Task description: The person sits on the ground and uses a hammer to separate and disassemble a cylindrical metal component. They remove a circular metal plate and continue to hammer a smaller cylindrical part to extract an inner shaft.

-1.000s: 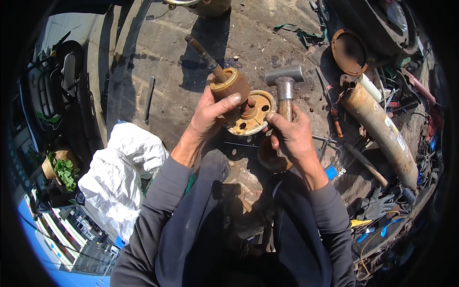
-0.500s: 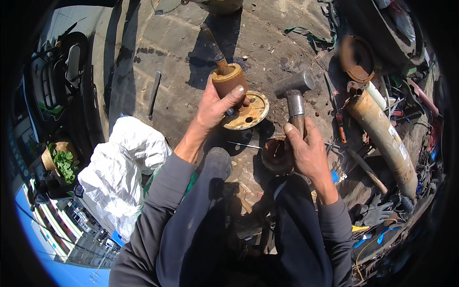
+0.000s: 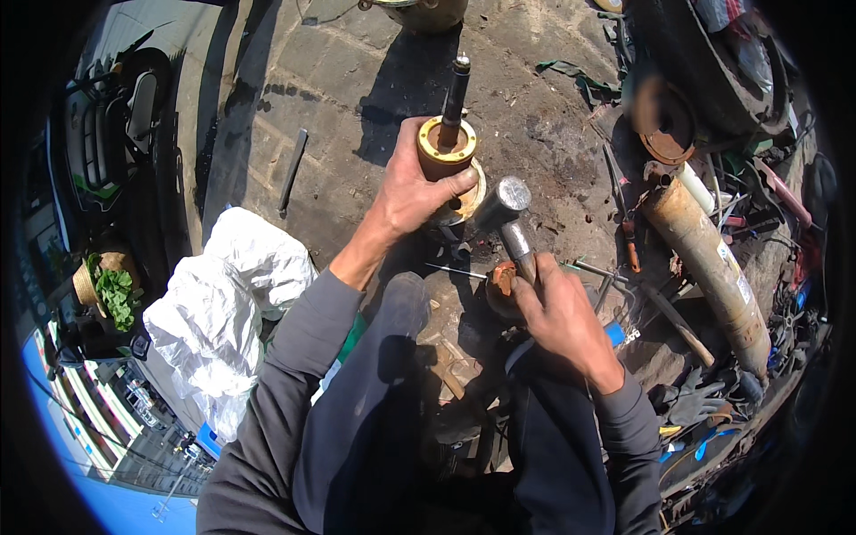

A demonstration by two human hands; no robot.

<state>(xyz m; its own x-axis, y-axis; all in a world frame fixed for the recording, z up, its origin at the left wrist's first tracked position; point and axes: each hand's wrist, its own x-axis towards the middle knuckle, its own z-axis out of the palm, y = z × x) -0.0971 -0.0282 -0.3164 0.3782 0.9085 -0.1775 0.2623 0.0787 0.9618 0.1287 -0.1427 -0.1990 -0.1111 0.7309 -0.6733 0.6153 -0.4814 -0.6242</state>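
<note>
My left hand [image 3: 406,192] grips a rusty cylindrical part [image 3: 434,162] with a yellow rimmed top, from which a dark shaft [image 3: 454,94] stands up. A pale, holed flange disc [image 3: 468,200] lies just below it, partly covered by the part and my hand. My right hand [image 3: 563,319] is closed round the handle of a steel hammer [image 3: 510,198], whose head is raised beside the disc, near the cylinder. A rusty hollow piece [image 3: 501,299] sits under the hammer, partly hidden by my right hand.
Right: rusty pipe [image 3: 709,259], dark tyre-like ring [image 3: 740,98], round rusty plate [image 3: 669,143], screwdriver [image 3: 632,248], second long handle [image 3: 678,321], mixed scrap. Left: flat bar [image 3: 293,169], white crumpled sack [image 3: 214,312], parked scooter [image 3: 107,160]. Top: metal pot [image 3: 410,13].
My left hand has moved up and right with the cylinder, and the shaft has swung upright. My right hand has shifted down and right, and the hammer's head has turned and dropped lower.
</note>
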